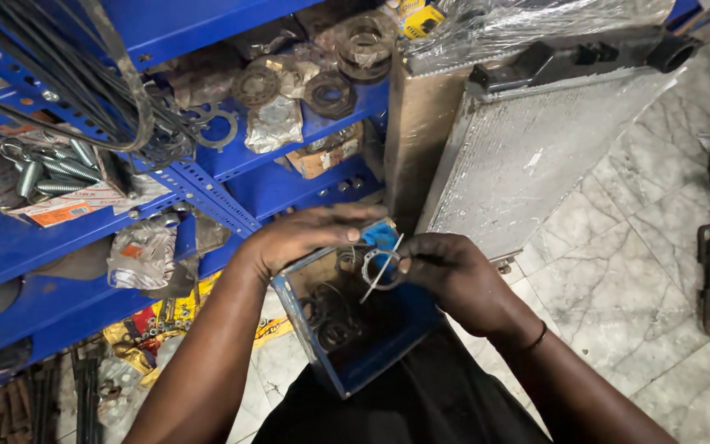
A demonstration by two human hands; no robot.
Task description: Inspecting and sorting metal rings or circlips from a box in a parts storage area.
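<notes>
Hands: left hand (306, 238) curled at 10 o'clock of the thin grey metal snap ring (377, 270), fingertips touching it; right hand (445, 275) pinching it from 3 o'clock.
Ring: above the open blue metal box (355, 362) of dark rings, on the lap.
Shelving: blue steel rack (207, 193) at 10 o'clock.
Radiator: grey finned panel (536, 156) at 1 o'clock.

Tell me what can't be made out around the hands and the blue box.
- Blue metal box, head view: near corner hidden by dark clothing.
- Thin metal ring: partly covered by right hand fingers.
- Left hand: palm side hidden.
- Dark rings in box: too shadowed to count.
</notes>
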